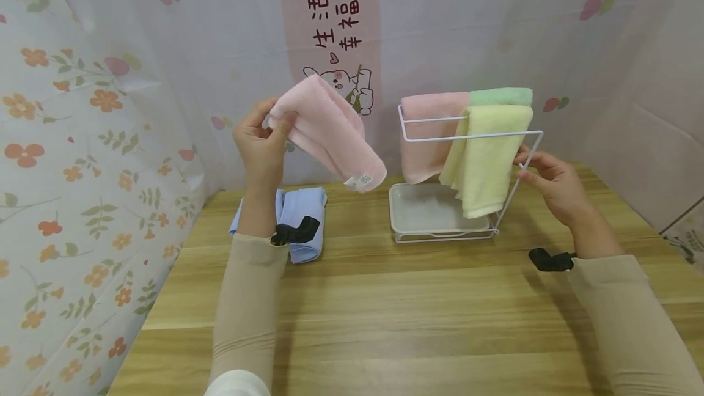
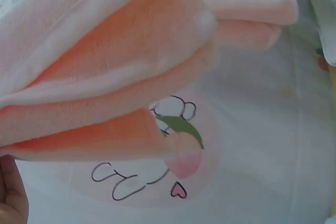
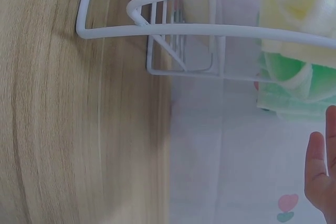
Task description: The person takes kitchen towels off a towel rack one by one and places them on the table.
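Note:
Raised at the left in the head view, my left hand (image 1: 263, 142) pinches a folded pink towel (image 1: 330, 130) by its upper left corner. The towel slants down to the right, a white tag at its low end. Its loose folds (image 2: 121, 72) fill the upper left wrist view. A white wire towel rack (image 1: 473, 137) stands on the table, and my right hand (image 1: 555, 185) holds its right side frame between thumb and fingers. Over its bars hang another pink towel (image 1: 434, 109), a green towel (image 1: 502, 97) and, nearest me, a yellow towel (image 1: 495, 161).
A pale tray (image 1: 420, 209) sits in the base of the rack. Folded blue cloth (image 1: 308, 225) lies on the wooden table (image 1: 357, 310) behind my left forearm. Patterned curtains (image 1: 467, 29) close off the back and sides.

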